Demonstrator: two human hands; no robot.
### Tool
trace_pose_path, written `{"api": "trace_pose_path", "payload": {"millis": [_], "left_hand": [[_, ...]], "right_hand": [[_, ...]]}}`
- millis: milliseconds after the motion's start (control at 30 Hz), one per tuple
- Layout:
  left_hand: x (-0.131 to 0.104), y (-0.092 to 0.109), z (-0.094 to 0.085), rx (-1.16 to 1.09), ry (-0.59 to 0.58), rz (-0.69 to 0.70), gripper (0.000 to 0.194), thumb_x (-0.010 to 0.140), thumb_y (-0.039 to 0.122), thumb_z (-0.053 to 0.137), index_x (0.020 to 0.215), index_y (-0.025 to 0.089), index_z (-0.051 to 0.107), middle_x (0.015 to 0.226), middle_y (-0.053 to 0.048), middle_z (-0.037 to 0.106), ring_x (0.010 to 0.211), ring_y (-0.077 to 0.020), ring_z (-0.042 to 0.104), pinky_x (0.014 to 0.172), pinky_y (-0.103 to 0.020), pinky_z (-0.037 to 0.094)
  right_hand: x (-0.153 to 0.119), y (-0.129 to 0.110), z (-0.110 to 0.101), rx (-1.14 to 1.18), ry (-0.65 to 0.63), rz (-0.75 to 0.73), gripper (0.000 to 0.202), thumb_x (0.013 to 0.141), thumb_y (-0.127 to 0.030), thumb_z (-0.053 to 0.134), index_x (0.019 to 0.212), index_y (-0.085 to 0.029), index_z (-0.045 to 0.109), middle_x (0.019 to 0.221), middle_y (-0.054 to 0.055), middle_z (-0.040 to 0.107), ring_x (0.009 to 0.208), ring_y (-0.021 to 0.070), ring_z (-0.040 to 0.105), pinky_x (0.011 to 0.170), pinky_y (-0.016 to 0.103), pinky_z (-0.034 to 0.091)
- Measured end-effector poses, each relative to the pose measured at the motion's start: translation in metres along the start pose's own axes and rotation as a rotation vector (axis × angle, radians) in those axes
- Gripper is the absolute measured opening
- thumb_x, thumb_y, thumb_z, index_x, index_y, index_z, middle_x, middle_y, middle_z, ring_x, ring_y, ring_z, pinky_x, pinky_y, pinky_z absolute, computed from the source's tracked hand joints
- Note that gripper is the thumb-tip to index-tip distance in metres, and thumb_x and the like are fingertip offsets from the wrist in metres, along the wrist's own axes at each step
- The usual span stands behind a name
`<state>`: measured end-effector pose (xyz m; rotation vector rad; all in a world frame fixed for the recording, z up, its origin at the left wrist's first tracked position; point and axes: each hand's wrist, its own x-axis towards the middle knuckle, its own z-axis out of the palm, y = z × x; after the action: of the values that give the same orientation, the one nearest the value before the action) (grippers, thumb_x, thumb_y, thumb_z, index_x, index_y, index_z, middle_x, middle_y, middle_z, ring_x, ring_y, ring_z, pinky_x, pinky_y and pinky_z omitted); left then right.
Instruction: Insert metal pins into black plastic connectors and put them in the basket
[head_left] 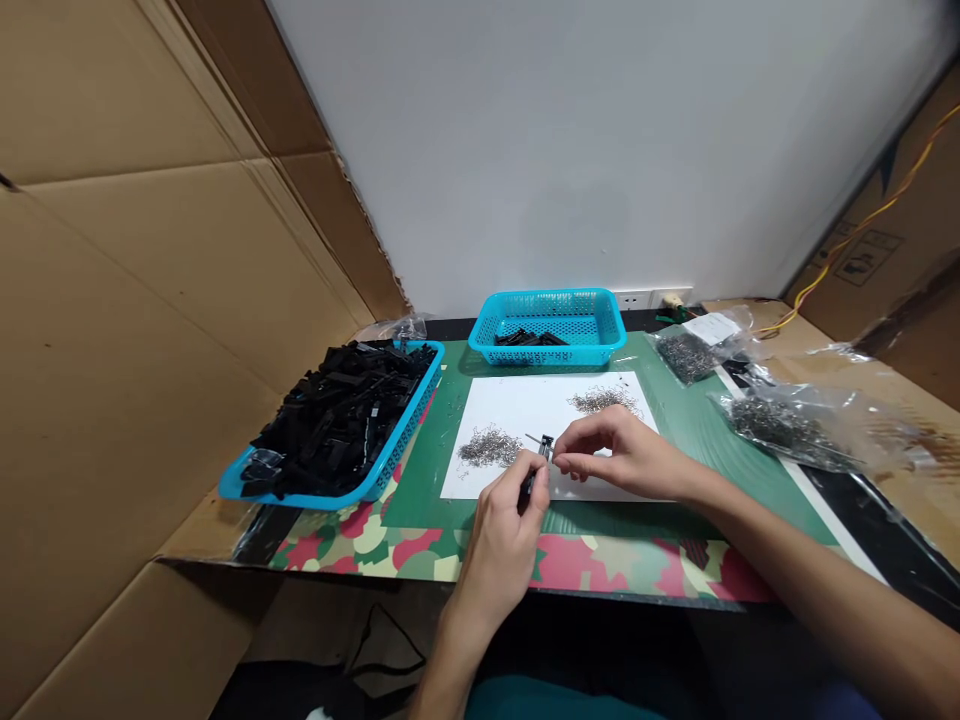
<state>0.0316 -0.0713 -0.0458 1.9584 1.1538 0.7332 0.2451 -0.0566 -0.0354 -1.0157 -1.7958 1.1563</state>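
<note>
My left hand (510, 510) is closed around a small black plastic part (546, 445), held upright over the front of a white paper sheet (536, 400). A thin metal pin juts out to the left near the part's top. My right hand (611, 455) is beside the part, thumb and forefinger pinched together at its right side. Whatever lies between those fingertips is too small to make out. On the paper, one pile of tiny bent wire pieces (489, 447) is left of my hands, and another wire pile (596, 400) lies behind my right hand.
A blue basket (407, 432) heaped with black plastic parts (341, 415) stands at left. Behind the paper, a second blue basket (551, 355) holds fewer black parts (529, 338). Plastic bags of wire pieces (787, 425) lie at right. Cardboard (187, 290) walls the left side.
</note>
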Motion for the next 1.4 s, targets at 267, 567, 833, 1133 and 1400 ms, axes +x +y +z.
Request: {"api": "trace_pose_path", "payload": {"millis": [267,567,833,1133,1400], "left_hand": [[-0.002,0.001,0.0,-0.005,-0.036,-0.017,0.032,0.11,0.046,0.036,0.091,0.025,0.05,0.079,0.003,0.052,0.073,-0.0166,0.049,0.069,-0.028,0.036],[-0.008,-0.004,0.0,-0.044,-0.126,-0.066,0.028,0.108,0.049,0.041,0.124,0.027,0.05,0.109,-0.006,0.066,0.101,-0.0237,0.063,0.083,-0.033,0.045],[-0.006,-0.007,0.003,-0.024,-0.133,-0.071,0.032,0.108,0.039,0.045,0.134,0.028,0.061,0.099,-0.006,0.069,0.093,-0.0224,0.066,0.085,-0.033,0.046],[-0.003,-0.003,0.003,-0.015,-0.171,-0.084,0.022,0.107,0.034,0.045,0.114,0.023,0.063,0.091,-0.003,0.067,0.092,-0.0208,0.061,0.078,-0.029,0.039],[-0.001,-0.004,0.002,-0.045,-0.176,-0.064,0.024,0.108,0.032,0.041,0.115,0.023,0.061,0.078,0.001,0.059,0.08,-0.0176,0.057,0.073,-0.027,0.037]], "right_hand": [[0.002,0.006,0.005,0.128,-0.035,0.053,0.021,0.091,-0.036,0.073,0.087,-0.016,0.077,0.068,0.001,0.069,0.061,0.0144,0.062,0.061,0.027,0.051],[0.002,0.008,-0.009,-0.088,0.209,0.074,0.016,0.087,-0.028,0.072,0.078,-0.015,0.075,0.067,0.003,0.071,0.059,0.0128,0.06,0.057,0.025,0.046],[0.002,0.012,-0.013,-0.138,0.113,0.177,0.017,0.086,-0.026,0.068,0.074,-0.015,0.072,0.063,0.003,0.069,0.057,0.0134,0.059,0.054,0.025,0.043],[0.002,0.017,-0.007,-0.337,0.044,0.201,0.018,0.087,-0.022,0.064,0.074,-0.015,0.074,0.065,0.004,0.071,0.059,0.0139,0.06,0.054,0.024,0.039],[0.0,0.014,0.002,-0.521,0.105,0.156,0.015,0.084,-0.015,0.066,0.07,-0.016,0.07,0.062,0.002,0.067,0.055,0.0119,0.054,0.053,0.025,0.032]]}}
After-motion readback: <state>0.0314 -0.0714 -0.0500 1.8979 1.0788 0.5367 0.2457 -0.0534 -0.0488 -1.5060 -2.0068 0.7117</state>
